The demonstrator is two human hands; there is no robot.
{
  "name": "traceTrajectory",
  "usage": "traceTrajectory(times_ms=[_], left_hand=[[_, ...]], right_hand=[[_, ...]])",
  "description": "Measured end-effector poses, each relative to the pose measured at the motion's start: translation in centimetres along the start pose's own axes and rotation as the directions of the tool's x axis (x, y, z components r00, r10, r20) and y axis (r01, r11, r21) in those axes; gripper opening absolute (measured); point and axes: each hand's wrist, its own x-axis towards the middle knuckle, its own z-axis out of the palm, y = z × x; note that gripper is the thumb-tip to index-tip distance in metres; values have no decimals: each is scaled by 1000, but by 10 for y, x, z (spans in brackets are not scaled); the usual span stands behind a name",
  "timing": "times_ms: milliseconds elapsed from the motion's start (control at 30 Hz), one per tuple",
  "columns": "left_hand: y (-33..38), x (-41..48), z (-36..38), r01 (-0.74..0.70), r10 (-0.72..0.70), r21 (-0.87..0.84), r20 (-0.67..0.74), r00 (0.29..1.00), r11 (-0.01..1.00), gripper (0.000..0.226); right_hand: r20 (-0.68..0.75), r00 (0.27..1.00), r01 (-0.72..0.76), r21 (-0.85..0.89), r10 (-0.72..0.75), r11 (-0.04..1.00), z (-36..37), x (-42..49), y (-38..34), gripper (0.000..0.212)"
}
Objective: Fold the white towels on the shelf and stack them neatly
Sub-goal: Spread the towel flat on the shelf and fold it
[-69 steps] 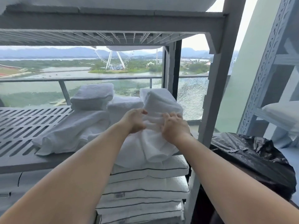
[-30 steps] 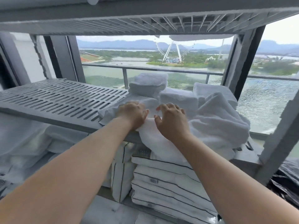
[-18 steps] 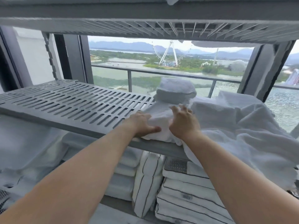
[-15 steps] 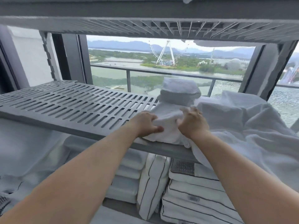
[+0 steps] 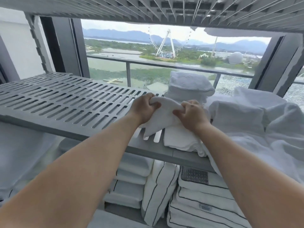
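Note:
On the grey slotted shelf (image 5: 54,102) a small white towel (image 5: 160,119) is lifted at its upper edge. My left hand (image 5: 144,109) grips its left end and my right hand (image 5: 191,116) grips its right end, so the cloth arches between them. Part of it still lies on the shelf below my right wrist. A folded white towel stack (image 5: 189,86) stands just behind my hands. More loose white towels (image 5: 256,122) are heaped to the right and hang over the shelf's front edge.
A second slotted shelf (image 5: 164,9) hangs close overhead. Below the shelf stand stacked white pillows with dark piping (image 5: 197,195). A window frame and balcony rail (image 5: 148,63) lie behind. The left half of the shelf carries nothing.
My hands went from pressing flat on the towel to gripping its edge and raising it off the shelf. The view came closer and swung left.

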Motion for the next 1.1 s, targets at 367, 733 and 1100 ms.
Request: traceTrajectory(times_ms=[367, 733, 1100], left_hand=[[-66, 37, -78, 110, -144, -138, -273, 951, 984, 25], [-180, 70, -185, 111, -90, 43, -336, 938, 993, 34], [-255, 95, -219, 31, -10, 258, -81, 997, 966, 33]], right_hand=[[-195, 944, 271, 5, -265, 962, 31, 52, -99, 28], [-339, 870, 404, 75, -358, 911, 97, 78, -212, 31], [-215, 968, 95, -171, -131, 981, 161, 91, -253, 78]])
